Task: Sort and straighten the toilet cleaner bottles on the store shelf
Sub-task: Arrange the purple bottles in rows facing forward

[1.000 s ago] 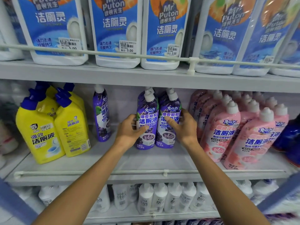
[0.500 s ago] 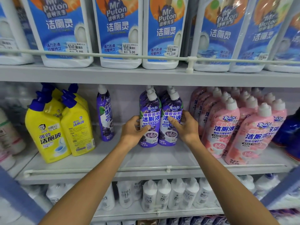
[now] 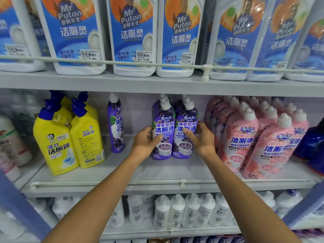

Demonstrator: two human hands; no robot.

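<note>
Head view: straight ahead of me on the middle shelf [image 3: 157,174], the left purple bottle [image 3: 164,122] and the right purple bottle [image 3: 187,120] stand upright, long axes vertical. They touch side by side, labels facing me, with more of the same behind them. My left hand [image 3: 146,141] grasps the left one, thumb across its label and fingers curled round its outer side. My right hand [image 3: 199,139] grasps the right one likewise from the other side. A lone purple bottle [image 3: 116,125] stands well apart to the left, upright but with its label turned sideways, nearer my left hand. I judge that gap matters next: closing it is the shorter reach for my left.
</note>
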